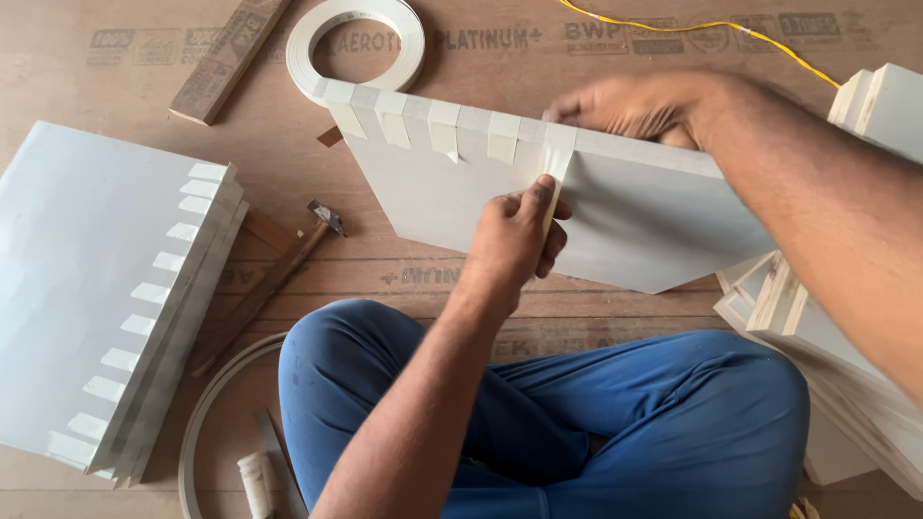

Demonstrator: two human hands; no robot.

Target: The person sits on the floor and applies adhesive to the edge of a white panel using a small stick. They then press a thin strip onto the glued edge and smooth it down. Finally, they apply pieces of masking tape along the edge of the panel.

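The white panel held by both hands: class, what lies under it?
Under the white panel show brown printed board flooring and, lower down, the blue trousers. The floor directly beneath the panel is covered.

- The white panel (615, 221), held up on edge, blocks the middle between the left hand (514, 240) and right hand (625, 106).
- A stack of taped panels (106, 288) closes off the left side.
- Stacked boards (846, 356) crowd the right.
- A hammer (274, 279) and a tape roll (356, 43) lie on the plywood floor (577, 48), with bare passage beyond the panel's top edge.
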